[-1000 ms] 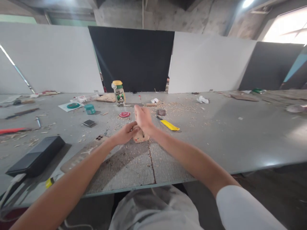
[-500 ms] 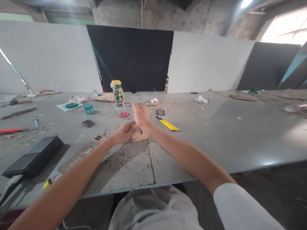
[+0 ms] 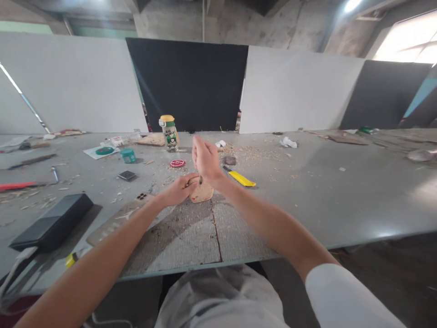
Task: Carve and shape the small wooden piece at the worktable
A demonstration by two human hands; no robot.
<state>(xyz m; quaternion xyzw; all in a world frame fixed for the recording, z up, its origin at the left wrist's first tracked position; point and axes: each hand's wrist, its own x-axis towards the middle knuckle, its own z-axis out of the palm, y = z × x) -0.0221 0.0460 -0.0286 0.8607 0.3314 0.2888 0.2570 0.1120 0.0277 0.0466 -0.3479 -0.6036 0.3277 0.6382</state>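
Rising, right hand [image 3: 206, 160]; left hand [image 3: 178, 190] on wood [image 3: 202, 193]

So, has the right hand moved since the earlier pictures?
Yes: against the red disc, the right hand now sits higher in the view; whether lifted or farther off, I cannot tell.

Ample passage right of the yellow tool [image 3: 243, 178]; obstacles leftward: bottle [image 3: 170, 136], teal jar [image 3: 128, 156].

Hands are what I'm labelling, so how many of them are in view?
2: the left hand holds the pale piece at its left; the right hand is above it, closed on a mostly hidden tool. Others may be hidden behind the panels.
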